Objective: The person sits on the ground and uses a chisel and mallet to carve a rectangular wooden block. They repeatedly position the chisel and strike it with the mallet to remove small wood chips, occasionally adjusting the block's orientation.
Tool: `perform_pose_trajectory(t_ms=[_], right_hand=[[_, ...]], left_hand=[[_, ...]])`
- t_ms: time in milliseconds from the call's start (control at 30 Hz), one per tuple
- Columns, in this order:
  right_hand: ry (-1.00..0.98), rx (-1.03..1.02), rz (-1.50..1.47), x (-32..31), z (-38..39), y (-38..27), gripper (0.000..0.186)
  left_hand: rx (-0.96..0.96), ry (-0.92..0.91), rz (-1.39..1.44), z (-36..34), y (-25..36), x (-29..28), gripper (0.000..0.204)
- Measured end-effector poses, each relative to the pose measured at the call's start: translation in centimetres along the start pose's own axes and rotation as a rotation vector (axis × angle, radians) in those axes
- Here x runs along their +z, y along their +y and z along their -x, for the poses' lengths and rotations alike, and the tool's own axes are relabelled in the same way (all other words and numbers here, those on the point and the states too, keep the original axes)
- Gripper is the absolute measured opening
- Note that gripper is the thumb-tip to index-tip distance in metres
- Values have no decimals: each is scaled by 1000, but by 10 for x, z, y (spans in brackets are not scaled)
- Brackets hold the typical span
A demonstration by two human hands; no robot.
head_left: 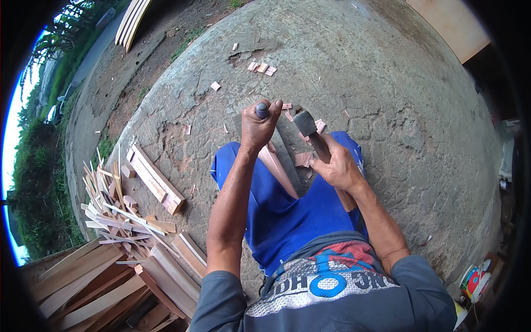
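Note:
My left hand [259, 127] grips an upright chisel [262, 109], its handle top showing above my fist and its blade hidden below. My right hand [336, 166] holds a hammer by its dark wooden handle, with the metal head [304, 123] to the right of my left hand. Under my hands, between my blue-trousered knees, a pinkish wooden piece [276, 169] lies along a long grey board [296, 171]. Small pink wood chips [303, 160] lie around it. Where the chisel meets the wood is hidden.
Loose chips [262, 67] lie ahead on the cracked concrete [404, 83]. To my left are a long wooden piece [155, 177], piled offcuts [121, 227] and stacked boards [94, 276]. Curved slats [130, 22] stand at the upper left. Colourful items [473, 282] sit at the lower right, near the rim.

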State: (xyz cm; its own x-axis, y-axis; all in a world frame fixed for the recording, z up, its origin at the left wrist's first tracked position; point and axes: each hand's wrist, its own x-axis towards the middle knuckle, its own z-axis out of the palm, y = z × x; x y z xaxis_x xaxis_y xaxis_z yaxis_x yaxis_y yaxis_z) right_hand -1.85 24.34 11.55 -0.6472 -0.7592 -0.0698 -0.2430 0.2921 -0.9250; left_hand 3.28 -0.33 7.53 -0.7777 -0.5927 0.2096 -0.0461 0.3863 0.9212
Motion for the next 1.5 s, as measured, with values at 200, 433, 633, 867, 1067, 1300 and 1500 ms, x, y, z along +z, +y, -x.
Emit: perform_pose_trajectory(t_ms=[200, 433, 633, 867, 1067, 1300, 1500], right_hand=[[-29, 29, -8, -1, 0, -2, 58], [-24, -12, 13, 3, 1, 2, 63], [-85, -109, 129, -8, -14, -24, 50], [34, -492, 344, -27, -40, -103, 42], [-199, -405, 760, -16, -66, -72, 38], [135, -681, 269, -24, -54, -124, 54], [-248, -252, 593, -20, -55, -40, 47]], left_hand=[[-39, 10, 29, 1, -2, -2, 49], [19, 11, -60, 7, 4, -3, 49], [103, 17, -72, 5, -6, -8, 37], [235, -19, -100, 5, 1, -9, 14], [296, -25, -223, 5, -41, -11, 21], [120, -46, 54, 19, -43, -13, 23], [311, 46, 23, 37, -8, -14, 4]])
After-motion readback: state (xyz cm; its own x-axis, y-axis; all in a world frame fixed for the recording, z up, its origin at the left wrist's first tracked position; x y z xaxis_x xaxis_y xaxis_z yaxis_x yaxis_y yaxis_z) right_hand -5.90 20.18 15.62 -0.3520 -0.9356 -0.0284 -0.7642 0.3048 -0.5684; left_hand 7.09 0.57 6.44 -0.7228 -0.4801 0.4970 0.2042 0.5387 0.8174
